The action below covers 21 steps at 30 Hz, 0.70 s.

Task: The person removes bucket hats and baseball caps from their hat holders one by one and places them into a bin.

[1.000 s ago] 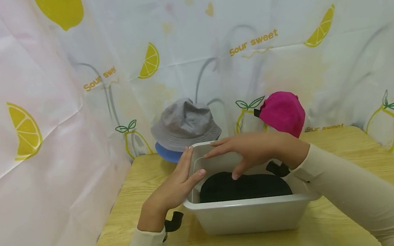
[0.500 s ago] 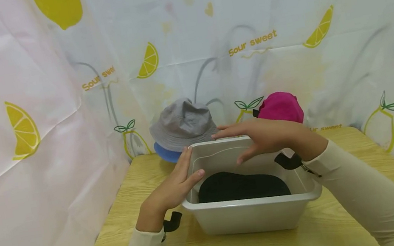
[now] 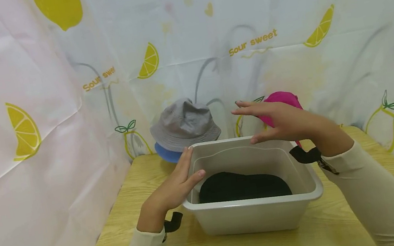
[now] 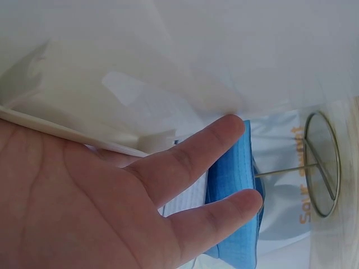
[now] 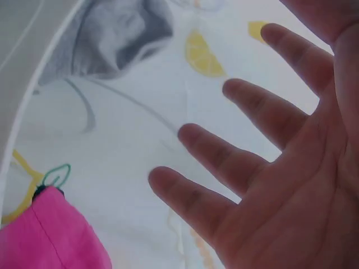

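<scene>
A light grey plastic tub (image 3: 250,217) stands on the table, with a black cap (image 3: 243,186) lying inside it. My left hand (image 3: 173,191) rests against the tub's left rim, fingers straight. In the left wrist view, two straight fingers (image 4: 196,159) lie along the tub's outer wall beside a blue hat (image 4: 233,196). Over the tub's back right rim, my right hand (image 3: 286,122) is raised with its fingers spread and holds nothing. Behind that hand, partly covered by it, is a pink cap (image 3: 281,96), seen also in the right wrist view.
At the back left, a grey bucket hat (image 3: 185,125) sits above the blue hat (image 3: 167,152). A wire stand (image 4: 322,165) with a ring shows beside the blue hat. A lemon-printed cloth (image 3: 181,22) hangs behind and left of the wooden table (image 3: 122,238).
My right hand has risen out from over the black cap and moved right and back, toward the pink cap. The left hand and the tub have stayed in place.
</scene>
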### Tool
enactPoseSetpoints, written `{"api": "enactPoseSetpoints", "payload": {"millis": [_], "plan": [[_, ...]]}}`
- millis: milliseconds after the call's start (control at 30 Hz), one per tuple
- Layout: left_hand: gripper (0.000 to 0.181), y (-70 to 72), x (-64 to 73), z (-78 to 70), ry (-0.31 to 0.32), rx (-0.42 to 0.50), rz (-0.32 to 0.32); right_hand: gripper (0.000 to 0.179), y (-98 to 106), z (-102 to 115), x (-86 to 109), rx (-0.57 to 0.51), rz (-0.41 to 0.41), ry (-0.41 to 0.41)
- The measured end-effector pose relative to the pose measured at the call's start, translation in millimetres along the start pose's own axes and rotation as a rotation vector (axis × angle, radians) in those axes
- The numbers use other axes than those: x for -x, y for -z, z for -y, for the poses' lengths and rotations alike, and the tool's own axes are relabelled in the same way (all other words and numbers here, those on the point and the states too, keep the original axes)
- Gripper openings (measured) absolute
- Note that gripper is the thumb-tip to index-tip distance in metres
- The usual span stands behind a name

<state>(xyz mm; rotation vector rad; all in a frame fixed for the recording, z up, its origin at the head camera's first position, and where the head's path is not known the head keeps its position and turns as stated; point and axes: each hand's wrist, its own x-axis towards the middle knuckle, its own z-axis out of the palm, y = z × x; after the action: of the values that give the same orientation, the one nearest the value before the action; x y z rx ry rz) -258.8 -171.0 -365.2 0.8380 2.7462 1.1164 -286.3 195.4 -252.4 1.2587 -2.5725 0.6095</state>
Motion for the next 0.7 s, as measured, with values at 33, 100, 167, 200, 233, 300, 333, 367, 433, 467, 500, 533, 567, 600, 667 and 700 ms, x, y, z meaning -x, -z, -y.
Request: {"api": "enactPoseSetpoints", "payload": {"millis": [33, 100, 167, 200, 233, 300, 333, 367, 433, 467, 500, 533, 567, 600, 667, 700], "plan": [[0.084, -0.1, 0.1, 0.0, 0.000, 0.000, -0.001, 0.084, 1.8, -1.2, 2.4, 0.001, -0.024, -0.013], [0.085, -0.2, 0.2, -0.1, -0.001, 0.000, -0.003, 0.084, 5.0, -3.9, 7.9, -0.003, -0.066, -0.050], [0.085, -0.2, 0.4, -0.3, 0.000, 0.001, -0.004, 0.083, 7.9, -7.0, 13.4, -0.011, -0.106, -0.088], [0.085, -0.2, 0.4, -0.4, 0.000, 0.001, -0.003, 0.083, 9.5, -8.3, 16.0, -0.014, -0.125, -0.103], [0.085, -0.2, 0.4, -0.6, 0.001, 0.003, -0.002, 0.082, 10.7, -10.3, 18.2, -0.014, -0.146, -0.114], [0.085, -0.2, 0.4, -0.8, 0.002, 0.004, -0.001, 0.081, 12.7, -14.5, 22.5, -0.013, -0.179, -0.139], [0.085, -0.1, 0.4, -0.9, 0.002, 0.004, -0.001, 0.080, 13.6, -16.7, 24.1, -0.018, -0.195, -0.147], [0.085, -0.1, 0.4, -0.9, 0.003, 0.004, 0.000, 0.080, 14.5, -18.9, 25.5, -0.016, -0.210, -0.155], [0.085, 0.0, 0.4, -0.8, 0.003, 0.003, -0.001, 0.079, 15.8, -23.8, 28.3, -0.017, -0.239, -0.173], [0.085, 0.0, 0.4, -0.7, 0.002, 0.002, -0.002, 0.079, 16.4, -25.8, 29.7, -0.021, -0.252, -0.183], [0.085, 0.1, 0.4, -0.5, 0.002, 0.001, -0.003, 0.080, 16.8, -28.0, 31.0, -0.024, -0.267, -0.191], [0.086, 0.2, 0.3, -0.3, 0.001, 0.000, -0.003, 0.080, 17.2, -29.9, 32.1, -0.028, -0.283, -0.199], [0.086, 0.2, 0.3, -0.2, 0.000, -0.001, -0.003, 0.080, 17.3, -31.8, 33.1, -0.029, -0.295, -0.210], [0.086, 0.3, 0.3, -0.1, -0.002, -0.001, -0.002, 0.081, 17.3, -33.7, 33.9, -0.031, -0.308, -0.217], [0.086, 0.3, 0.3, 0.1, -0.001, 0.000, -0.001, 0.082, 17.0, -37.2, 34.6, -0.033, -0.333, -0.238], [0.086, 0.3, 0.4, 0.2, 0.000, 0.000, 0.000, 0.082, 16.7, -39.1, 34.7, -0.035, -0.343, -0.249]]}}
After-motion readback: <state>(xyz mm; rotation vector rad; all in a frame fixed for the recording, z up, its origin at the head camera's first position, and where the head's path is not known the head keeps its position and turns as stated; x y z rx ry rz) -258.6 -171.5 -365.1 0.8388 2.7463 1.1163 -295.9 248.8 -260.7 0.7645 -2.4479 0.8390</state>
